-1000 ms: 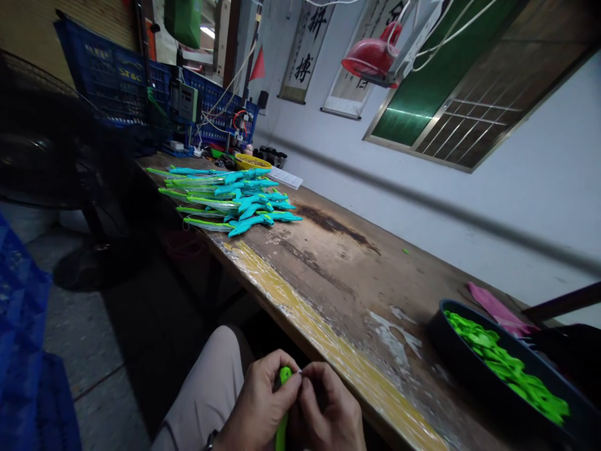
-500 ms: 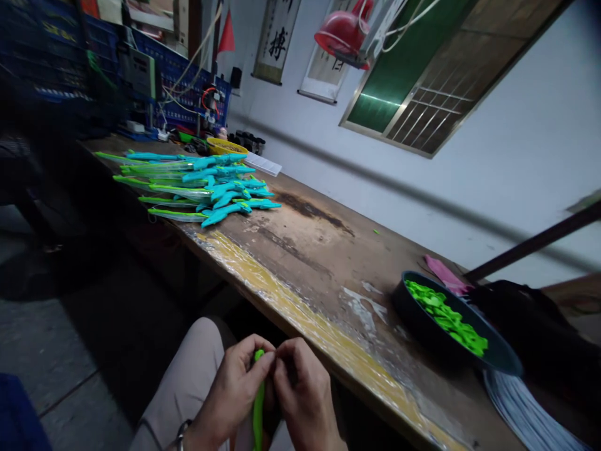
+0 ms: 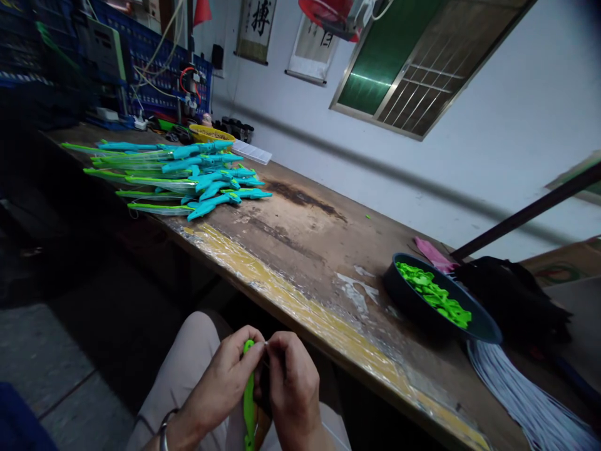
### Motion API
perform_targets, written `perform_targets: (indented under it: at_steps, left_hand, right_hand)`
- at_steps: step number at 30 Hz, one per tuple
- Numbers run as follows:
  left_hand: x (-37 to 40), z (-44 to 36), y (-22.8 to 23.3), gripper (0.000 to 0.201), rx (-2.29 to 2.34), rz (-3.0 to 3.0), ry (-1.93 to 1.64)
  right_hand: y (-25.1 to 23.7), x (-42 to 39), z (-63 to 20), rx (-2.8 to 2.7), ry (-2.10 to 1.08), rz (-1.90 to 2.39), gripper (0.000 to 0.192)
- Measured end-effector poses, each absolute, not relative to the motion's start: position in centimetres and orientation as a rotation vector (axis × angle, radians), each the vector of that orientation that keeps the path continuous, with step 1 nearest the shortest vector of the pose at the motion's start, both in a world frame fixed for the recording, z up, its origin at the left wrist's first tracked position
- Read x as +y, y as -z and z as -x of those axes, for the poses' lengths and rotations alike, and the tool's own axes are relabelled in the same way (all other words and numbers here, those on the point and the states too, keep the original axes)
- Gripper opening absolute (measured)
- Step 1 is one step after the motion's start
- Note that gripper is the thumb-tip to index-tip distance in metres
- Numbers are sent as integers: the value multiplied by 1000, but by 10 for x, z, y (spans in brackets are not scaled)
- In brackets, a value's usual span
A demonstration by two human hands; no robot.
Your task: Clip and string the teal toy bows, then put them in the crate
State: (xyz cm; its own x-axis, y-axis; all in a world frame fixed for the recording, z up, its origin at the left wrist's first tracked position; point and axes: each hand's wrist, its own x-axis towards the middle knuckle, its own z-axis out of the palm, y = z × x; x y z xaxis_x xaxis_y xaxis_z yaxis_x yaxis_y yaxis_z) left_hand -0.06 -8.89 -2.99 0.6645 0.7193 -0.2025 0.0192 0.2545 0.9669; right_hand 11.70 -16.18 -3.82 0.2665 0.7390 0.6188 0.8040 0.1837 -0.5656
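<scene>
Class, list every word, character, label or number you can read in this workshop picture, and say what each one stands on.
"搏": black brush character on the left wall scroll.
Second wall scroll: only the lower strokes of a character show, unreadable.
Blue crates: any lettering is too dark and blurred to read.
White paper on the workbench: print too small to read.

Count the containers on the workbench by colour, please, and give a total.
Dark round basin holding green parts: 1
Yellow bowl at the far end: 1
Total: 2
</scene>
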Motion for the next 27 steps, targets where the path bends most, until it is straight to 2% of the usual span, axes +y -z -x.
perform_targets:
  at_steps: [2,7,9,15,21,27]
  left_hand:
    - [-91,-2,34,27,733,-1057,-530]
    - [-94,-7,36,31,693,-826,-560]
    - [-95,-7,36,33,683,-808,-578]
    - [-98,-8,39,33,650,-731,-622]
    - [-98,-9,44,25,609,-700,-641]
    - [-97,-8,45,24,544,-680,-617]
  right_hand:
    - [38,-162,-114,-1427,18,1576,17]
    - [33,-167,-107,-1182,-478,1525,14]
    - [29,-167,-106,-1129,-580,1529,16]
    - [24,-167,-107,-1055,-604,1528,19]
    - [23,-165,-109,-831,-920,1352,23]
    - [24,-163,-107,-788,-980,1246,28]
